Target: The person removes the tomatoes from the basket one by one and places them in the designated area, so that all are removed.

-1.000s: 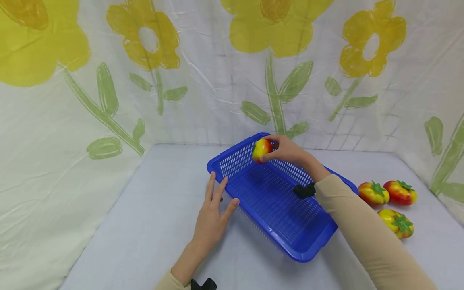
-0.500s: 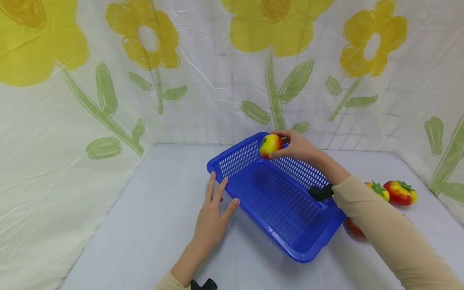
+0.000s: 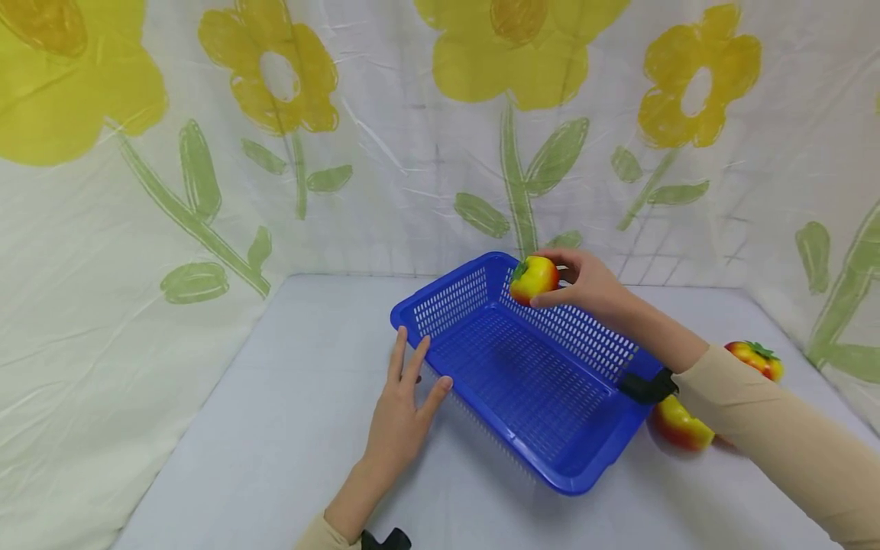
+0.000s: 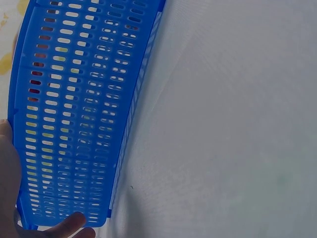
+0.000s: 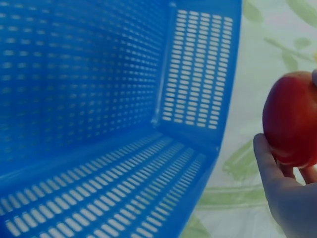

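A blue plastic basket (image 3: 512,439) with slotted walls stands at the middle of the table. My right hand (image 3: 594,286) holds a yellow-and-red fruit (image 3: 534,279) with a green leafy top, above the basket's far rim. In the right wrist view the red side of this fruit (image 5: 292,119) shows between the thumb and fingers, apart from the basket. My left hand (image 3: 399,420) lies along the basket's near left side. Its fingers are straight and spread, with the tips at the rim. In the left wrist view, parts of that hand show beside the slotted wall (image 4: 74,114).
Right of the basket lie a yellow-and-red fruit (image 3: 681,424) and another with green leaves (image 3: 755,357), both partly hidden by my right sleeve (image 3: 770,435). A white table (image 3: 275,428) spreads around. A flower-printed sheet (image 3: 385,153) hangs behind.
My right hand has moved rightward along the basket's far side, still holding the fruit. The right forearm now covers more of the fruits on the table. My left hand and the basket have stayed put.
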`<state>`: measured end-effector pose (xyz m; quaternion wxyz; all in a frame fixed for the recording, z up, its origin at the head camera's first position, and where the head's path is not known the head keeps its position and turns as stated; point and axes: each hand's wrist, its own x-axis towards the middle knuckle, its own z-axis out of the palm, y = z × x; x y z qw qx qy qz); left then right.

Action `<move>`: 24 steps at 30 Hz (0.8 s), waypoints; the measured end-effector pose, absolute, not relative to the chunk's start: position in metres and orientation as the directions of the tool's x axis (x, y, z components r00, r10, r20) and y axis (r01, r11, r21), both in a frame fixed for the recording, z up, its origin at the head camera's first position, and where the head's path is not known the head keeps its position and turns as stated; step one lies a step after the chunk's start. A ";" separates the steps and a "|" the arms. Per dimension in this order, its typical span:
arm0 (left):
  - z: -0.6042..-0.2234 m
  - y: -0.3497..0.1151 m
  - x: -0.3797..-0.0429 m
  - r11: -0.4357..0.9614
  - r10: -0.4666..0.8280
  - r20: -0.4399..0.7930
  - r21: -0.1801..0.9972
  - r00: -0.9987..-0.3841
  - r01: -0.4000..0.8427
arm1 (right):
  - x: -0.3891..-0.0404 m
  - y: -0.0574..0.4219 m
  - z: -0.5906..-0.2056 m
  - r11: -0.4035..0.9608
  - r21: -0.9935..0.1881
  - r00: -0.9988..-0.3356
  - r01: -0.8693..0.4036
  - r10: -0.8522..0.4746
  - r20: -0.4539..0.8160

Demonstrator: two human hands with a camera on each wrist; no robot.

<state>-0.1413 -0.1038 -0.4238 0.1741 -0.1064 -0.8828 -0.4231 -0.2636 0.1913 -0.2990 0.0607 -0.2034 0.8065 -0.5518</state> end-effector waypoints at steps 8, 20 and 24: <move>-0.424 -0.104 -0.141 0.617 0.041 0.407 0.708 -0.912 0.344 | -0.240 0.203 -0.304 0.296 -0.917 -0.913 -0.267 -0.382 0.143; -0.424 -0.103 -0.140 0.621 0.039 0.402 0.708 -0.915 0.337 | -0.204 0.219 -0.305 0.369 -0.912 -0.956 -0.179 -0.286 0.072; -0.423 -0.103 -0.141 0.621 0.039 0.405 0.706 -0.913 0.340 | -0.196 0.228 -0.306 0.400 -0.901 -0.964 -0.167 -0.257 0.064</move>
